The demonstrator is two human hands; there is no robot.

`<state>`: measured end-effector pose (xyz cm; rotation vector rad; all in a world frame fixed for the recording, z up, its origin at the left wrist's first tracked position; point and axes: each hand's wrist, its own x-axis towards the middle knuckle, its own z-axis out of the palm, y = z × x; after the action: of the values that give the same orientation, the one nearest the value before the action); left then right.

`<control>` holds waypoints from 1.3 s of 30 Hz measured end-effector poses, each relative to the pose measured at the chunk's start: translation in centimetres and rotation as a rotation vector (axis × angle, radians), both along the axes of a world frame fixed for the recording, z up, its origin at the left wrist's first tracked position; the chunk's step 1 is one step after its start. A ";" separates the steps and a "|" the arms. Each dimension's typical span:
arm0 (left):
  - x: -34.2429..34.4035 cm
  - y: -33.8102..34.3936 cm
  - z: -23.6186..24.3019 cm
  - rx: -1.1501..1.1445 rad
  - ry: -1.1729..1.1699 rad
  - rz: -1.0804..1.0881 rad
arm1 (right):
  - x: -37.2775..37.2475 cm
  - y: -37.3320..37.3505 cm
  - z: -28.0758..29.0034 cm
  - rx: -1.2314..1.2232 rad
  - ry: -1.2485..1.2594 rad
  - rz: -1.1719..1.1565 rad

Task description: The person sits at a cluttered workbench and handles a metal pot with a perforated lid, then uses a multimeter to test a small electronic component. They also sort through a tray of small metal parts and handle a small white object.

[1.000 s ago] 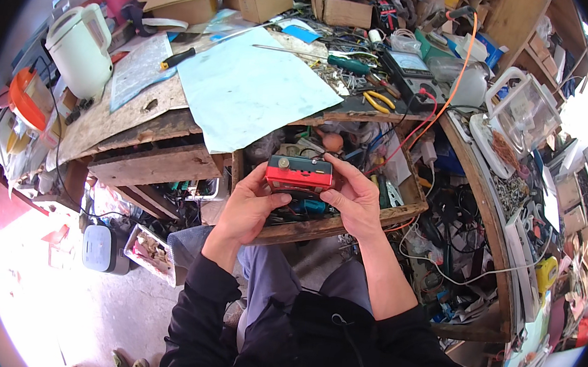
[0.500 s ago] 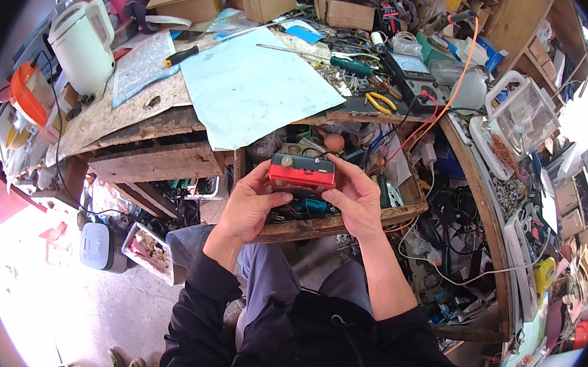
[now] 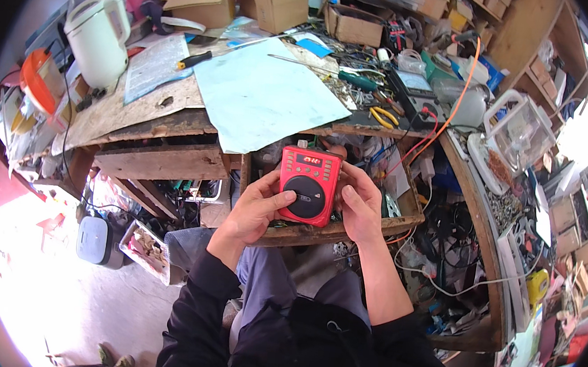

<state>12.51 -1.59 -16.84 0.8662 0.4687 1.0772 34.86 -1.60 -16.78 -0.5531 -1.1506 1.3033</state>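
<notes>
A small red portable speaker [image 3: 310, 158] faces up toward me above the open drawer. It has a round black speaker cover, small buttons and a lit red display. My left hand [image 3: 255, 207] grips its left side, with the thumb resting on the black cover. Along the right edge, my right hand [image 3: 360, 207] holds the speaker with its thumb at the side; its other fingers are partly hidden behind it. The wooden drawer [image 3: 374, 227] below, full of tools and parts, is partly covered by the speaker and my hands.
A pale blue sheet [image 3: 267, 94] covers the bench's middle. Yellow-handled pliers [image 3: 384, 117], a screwdriver [image 3: 194, 60] and a multimeter [image 3: 417, 89] with red and black leads lie around it. A white jug-shaped appliance [image 3: 97, 40] stands left; cluttered shelves fill the right.
The speaker has been tilted up, so its front with the lit display now shows instead of its edge. My left thumb has moved onto the black cover.
</notes>
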 end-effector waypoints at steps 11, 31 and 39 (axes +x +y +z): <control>-0.2 -0.7 0.1 0.013 -0.124 0.093 | 0.1 0.2 -1.2 -0.003 -0.033 0.098; -0.7 -0.4 -0.6 -0.144 -0.231 0.018 | -5.8 -2.5 4.0 0.113 -0.252 -0.172; -0.8 -0.4 -0.6 -0.138 -0.267 0.010 | -6.1 -2.3 4.0 0.161 -0.339 -0.211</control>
<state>11.71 -1.96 -17.41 0.5886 0.3194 1.1365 28.75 -3.93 -12.77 -0.7732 -1.4188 0.9483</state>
